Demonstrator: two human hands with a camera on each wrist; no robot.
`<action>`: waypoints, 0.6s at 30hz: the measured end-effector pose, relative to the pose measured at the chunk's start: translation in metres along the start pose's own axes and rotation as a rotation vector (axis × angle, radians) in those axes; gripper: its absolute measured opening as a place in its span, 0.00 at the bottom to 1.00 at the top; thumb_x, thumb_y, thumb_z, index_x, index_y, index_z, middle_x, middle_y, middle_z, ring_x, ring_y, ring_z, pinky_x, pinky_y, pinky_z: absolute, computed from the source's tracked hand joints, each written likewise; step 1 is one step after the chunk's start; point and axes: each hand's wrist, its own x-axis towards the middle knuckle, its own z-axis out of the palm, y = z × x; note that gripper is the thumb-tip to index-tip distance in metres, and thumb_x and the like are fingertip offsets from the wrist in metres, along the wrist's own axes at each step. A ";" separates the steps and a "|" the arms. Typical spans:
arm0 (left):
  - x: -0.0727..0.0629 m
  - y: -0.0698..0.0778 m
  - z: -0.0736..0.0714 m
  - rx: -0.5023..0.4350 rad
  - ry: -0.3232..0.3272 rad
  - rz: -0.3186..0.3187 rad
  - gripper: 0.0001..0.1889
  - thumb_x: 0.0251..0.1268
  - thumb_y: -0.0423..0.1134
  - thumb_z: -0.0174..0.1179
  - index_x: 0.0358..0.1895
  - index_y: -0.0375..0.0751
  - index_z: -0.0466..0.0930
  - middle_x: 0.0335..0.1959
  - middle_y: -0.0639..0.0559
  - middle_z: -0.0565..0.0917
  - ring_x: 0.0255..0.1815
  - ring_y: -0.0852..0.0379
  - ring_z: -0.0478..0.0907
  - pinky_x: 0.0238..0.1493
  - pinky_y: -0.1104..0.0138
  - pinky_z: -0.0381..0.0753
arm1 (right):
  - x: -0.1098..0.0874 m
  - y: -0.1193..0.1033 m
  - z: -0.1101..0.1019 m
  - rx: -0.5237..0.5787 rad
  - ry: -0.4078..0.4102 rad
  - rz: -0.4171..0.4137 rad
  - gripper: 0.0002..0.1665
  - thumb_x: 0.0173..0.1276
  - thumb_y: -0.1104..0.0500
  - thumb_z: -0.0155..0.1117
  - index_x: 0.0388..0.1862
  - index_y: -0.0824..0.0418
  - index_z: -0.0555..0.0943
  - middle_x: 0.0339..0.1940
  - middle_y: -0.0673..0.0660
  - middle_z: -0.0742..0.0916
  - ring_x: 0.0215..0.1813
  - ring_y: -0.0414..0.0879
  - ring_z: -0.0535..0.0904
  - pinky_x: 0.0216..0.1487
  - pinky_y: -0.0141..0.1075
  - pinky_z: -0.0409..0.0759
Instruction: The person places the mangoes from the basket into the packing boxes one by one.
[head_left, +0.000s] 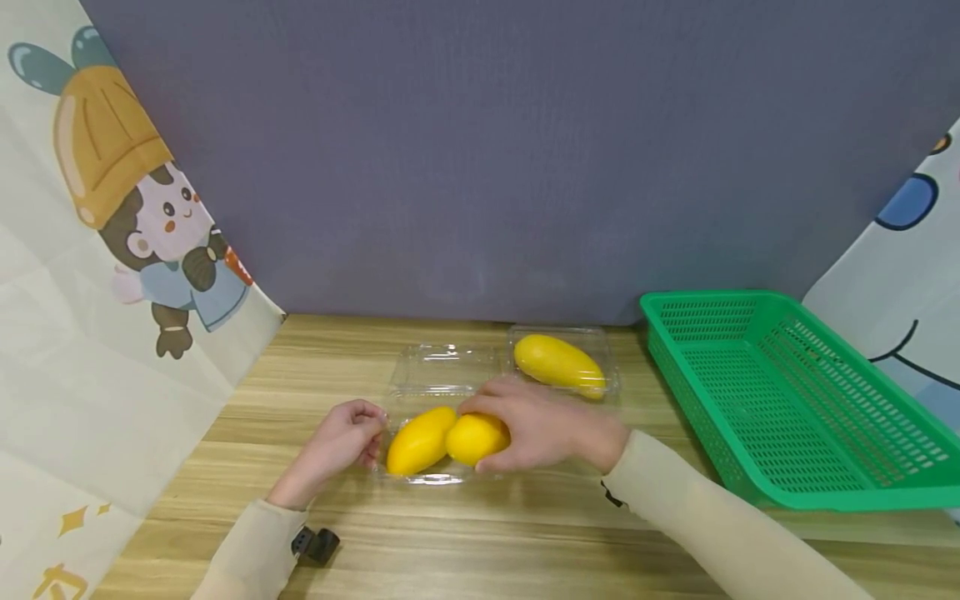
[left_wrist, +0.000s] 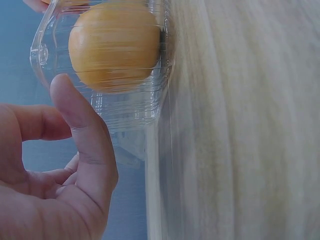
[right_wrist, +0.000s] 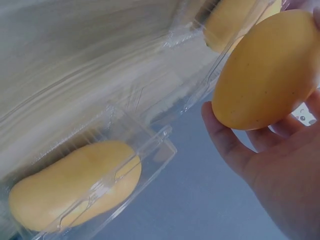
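My right hand [head_left: 536,425] grips a yellow mango [right_wrist: 267,70], fingers and thumb around its sides. This mango is over the right part of a lidded clear plastic container [head_left: 438,479], whose lid [head_left: 446,367] lies open toward the back. A second mango [head_left: 422,442] lies in the container's left part, close beside the held one. At the container's left edge, my left hand [head_left: 345,437] pinches the rim between thumb and curled fingers; its thumb [left_wrist: 82,125] overlaps the plastic corner in the left wrist view.
Behind my right hand, another clear container [head_left: 609,367] holds a mango [head_left: 558,362]. A green perforated basket [head_left: 690,408] stands on the right of the wooden table [head_left: 420,542]. A grey panel [head_left: 465,167] rises along the table's back edge.
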 end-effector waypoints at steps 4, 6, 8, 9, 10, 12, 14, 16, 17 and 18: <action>0.000 0.000 0.000 -0.001 0.002 0.000 0.12 0.68 0.34 0.50 0.47 0.26 0.71 0.25 0.43 0.74 0.21 0.53 0.72 0.21 0.63 0.79 | 0.003 -0.002 0.004 -0.021 0.007 -0.017 0.42 0.51 0.30 0.63 0.64 0.44 0.70 0.55 0.44 0.75 0.57 0.40 0.68 0.58 0.40 0.69; 0.000 0.000 0.000 -0.003 0.003 0.000 0.12 0.68 0.33 0.50 0.47 0.26 0.71 0.25 0.42 0.74 0.21 0.53 0.72 0.21 0.63 0.79 | 0.004 -0.003 0.007 -0.024 0.015 -0.029 0.42 0.51 0.31 0.63 0.64 0.44 0.70 0.55 0.44 0.75 0.57 0.40 0.68 0.58 0.41 0.69; 0.000 0.000 0.000 -0.002 0.006 0.001 0.12 0.68 0.33 0.50 0.47 0.26 0.71 0.25 0.42 0.74 0.21 0.53 0.72 0.21 0.64 0.79 | 0.005 -0.004 0.009 -0.020 0.020 -0.037 0.42 0.51 0.31 0.63 0.64 0.44 0.71 0.55 0.45 0.75 0.56 0.41 0.68 0.58 0.41 0.69; -0.001 0.000 0.001 -0.003 0.005 0.002 0.12 0.68 0.33 0.50 0.47 0.26 0.71 0.25 0.42 0.74 0.21 0.53 0.72 0.21 0.64 0.79 | 0.006 -0.005 0.011 -0.017 0.022 -0.039 0.41 0.51 0.31 0.63 0.64 0.44 0.71 0.55 0.45 0.75 0.57 0.41 0.68 0.58 0.42 0.69; -0.001 0.000 0.001 -0.004 0.005 0.003 0.12 0.68 0.33 0.50 0.47 0.26 0.71 0.25 0.42 0.74 0.21 0.53 0.72 0.21 0.64 0.79 | 0.006 -0.005 0.012 -0.010 0.024 -0.043 0.41 0.51 0.32 0.64 0.64 0.44 0.71 0.56 0.45 0.75 0.58 0.41 0.68 0.59 0.43 0.69; -0.001 0.000 0.001 -0.003 0.007 0.006 0.11 0.68 0.33 0.50 0.47 0.26 0.71 0.25 0.42 0.74 0.21 0.53 0.72 0.21 0.64 0.79 | 0.007 -0.006 0.014 0.006 0.024 -0.042 0.41 0.52 0.32 0.64 0.64 0.44 0.70 0.58 0.46 0.74 0.60 0.43 0.67 0.60 0.45 0.68; -0.001 0.000 0.001 -0.004 0.006 0.007 0.11 0.68 0.33 0.50 0.47 0.26 0.71 0.25 0.42 0.74 0.21 0.53 0.72 0.21 0.64 0.79 | 0.008 -0.006 0.015 0.016 0.022 -0.041 0.40 0.52 0.33 0.64 0.64 0.44 0.70 0.59 0.46 0.74 0.61 0.44 0.67 0.62 0.46 0.67; 0.000 -0.001 0.001 -0.005 0.006 0.008 0.11 0.68 0.33 0.50 0.46 0.26 0.71 0.25 0.42 0.74 0.21 0.53 0.72 0.21 0.64 0.79 | 0.009 -0.007 0.016 0.018 0.025 -0.042 0.40 0.52 0.33 0.65 0.64 0.44 0.70 0.60 0.46 0.73 0.62 0.45 0.66 0.63 0.48 0.66; 0.000 -0.001 0.001 -0.004 0.006 0.008 0.11 0.68 0.33 0.50 0.46 0.26 0.71 0.25 0.42 0.74 0.21 0.53 0.72 0.21 0.64 0.79 | 0.010 -0.007 0.017 0.016 0.028 -0.042 0.40 0.52 0.33 0.65 0.63 0.44 0.70 0.60 0.46 0.73 0.62 0.45 0.66 0.63 0.48 0.66; 0.000 -0.001 0.001 -0.005 0.006 0.008 0.11 0.68 0.33 0.50 0.46 0.26 0.71 0.25 0.42 0.74 0.21 0.53 0.72 0.21 0.64 0.79 | 0.010 -0.007 0.018 0.012 0.030 -0.045 0.40 0.52 0.34 0.65 0.63 0.44 0.70 0.60 0.47 0.73 0.62 0.46 0.66 0.63 0.49 0.66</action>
